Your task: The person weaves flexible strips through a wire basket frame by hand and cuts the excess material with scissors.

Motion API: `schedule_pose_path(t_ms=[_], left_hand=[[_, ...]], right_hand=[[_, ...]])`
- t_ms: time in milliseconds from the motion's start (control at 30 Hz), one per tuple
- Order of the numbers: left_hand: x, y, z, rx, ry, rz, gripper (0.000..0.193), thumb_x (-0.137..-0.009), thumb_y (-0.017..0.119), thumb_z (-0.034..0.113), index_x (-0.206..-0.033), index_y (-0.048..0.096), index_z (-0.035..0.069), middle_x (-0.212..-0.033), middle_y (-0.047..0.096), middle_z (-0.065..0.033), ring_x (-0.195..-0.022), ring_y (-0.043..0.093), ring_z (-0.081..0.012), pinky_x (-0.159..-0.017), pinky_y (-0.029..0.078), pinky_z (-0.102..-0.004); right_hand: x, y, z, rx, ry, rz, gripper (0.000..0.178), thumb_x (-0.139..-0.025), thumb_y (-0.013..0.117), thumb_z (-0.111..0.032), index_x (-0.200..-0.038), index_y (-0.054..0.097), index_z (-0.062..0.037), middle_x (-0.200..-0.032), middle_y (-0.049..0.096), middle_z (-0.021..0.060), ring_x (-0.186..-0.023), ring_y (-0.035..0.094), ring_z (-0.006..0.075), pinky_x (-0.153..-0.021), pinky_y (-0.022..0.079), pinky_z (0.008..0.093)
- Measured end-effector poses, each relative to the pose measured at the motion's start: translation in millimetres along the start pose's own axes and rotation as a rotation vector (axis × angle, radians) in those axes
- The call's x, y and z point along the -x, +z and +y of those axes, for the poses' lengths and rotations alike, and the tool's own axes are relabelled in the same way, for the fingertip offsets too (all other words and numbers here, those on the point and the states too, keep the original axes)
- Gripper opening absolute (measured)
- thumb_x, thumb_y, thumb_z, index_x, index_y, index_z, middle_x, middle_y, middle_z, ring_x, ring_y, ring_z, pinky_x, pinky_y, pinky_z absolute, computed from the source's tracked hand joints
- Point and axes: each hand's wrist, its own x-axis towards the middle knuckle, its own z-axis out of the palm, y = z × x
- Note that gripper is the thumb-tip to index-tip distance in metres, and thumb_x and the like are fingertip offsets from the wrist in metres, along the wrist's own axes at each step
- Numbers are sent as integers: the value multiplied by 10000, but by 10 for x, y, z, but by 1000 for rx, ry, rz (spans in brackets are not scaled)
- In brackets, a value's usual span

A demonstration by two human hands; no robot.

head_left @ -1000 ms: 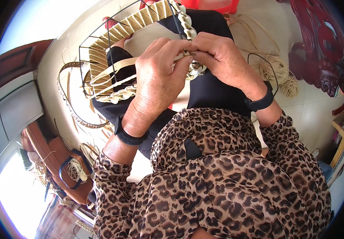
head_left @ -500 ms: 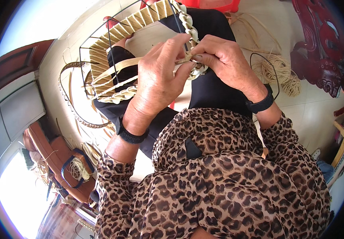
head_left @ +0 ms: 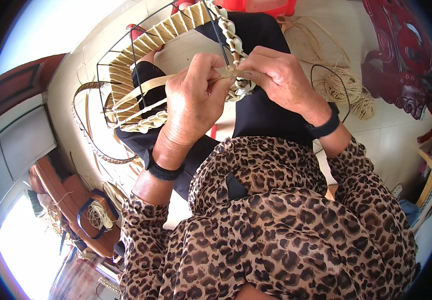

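Left hand [head_left: 196, 102]: closed in a pinch on a pale fibre strip [head_left: 224, 73], fingers curled over the woven rim of a wire-frame basket [head_left: 141, 85]. Black band at the wrist.

Right hand [head_left: 276, 77]: closed likewise, fingertips [head_left: 243, 67] gripping the same strip just beside those of the left hand; the two hands touch at the rim. Black wristband on this arm too.

Basket: dark wire frame, partly wrapped in flat straw-coloured strips, resting on the person's lap over black trousers [head_left: 261, 110]. Its open interior holds nothing that can be seen. Long axis runs from lower left to upper right, with the braided rim [head_left: 236, 40] along the right-hand edge. Loose flat strips [head_left: 136, 92] trail leftward from under the left hand.

Surroundings: bundle of pale cord [head_left: 341, 87] on the tiled floor to the right, near a carved red furniture piece [head_left: 401, 65]; brown chair [head_left: 71, 210] lower left with a small coil of fibre on its seat.

Change against the earlier views: both hands sit slightly lower on the rim and the pinch is tighter; the basket has not turned.
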Motion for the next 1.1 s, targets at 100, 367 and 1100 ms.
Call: schedule_pose_path(t_ms=[100,367,1100], left_hand=[[34,36,9,26,-55,3,139,-681,625,34,-713,490,33,-511,488,-48,-457,512,-190,-417,392,-266],[64,177,36,-378,123,177,129,-652,589,45,-635,461,60,-561,428,-68,-510,451,-238,-473,371,-340],[-100,-152,161,240,-492,-201,318,-729,584,-9,-1003,424,19,-613,540,-21,-566,476,-64,-540,387,-176]], right_hand=[[4,-82,-84,34,54,-41,92,-695,599,-21,-774,558,-1,-704,526,101,-623,538,261,-544,425,306],[-36,-106,-198,-68,203,-65,99,-748,556,-77,-748,529,18,-679,494,83,-573,493,204,-519,380,282],[-159,190,-51,-1400,708,71,257,-855,413,-179,-612,386,-102,-537,344,-51,-381,253,26,-343,199,176]])
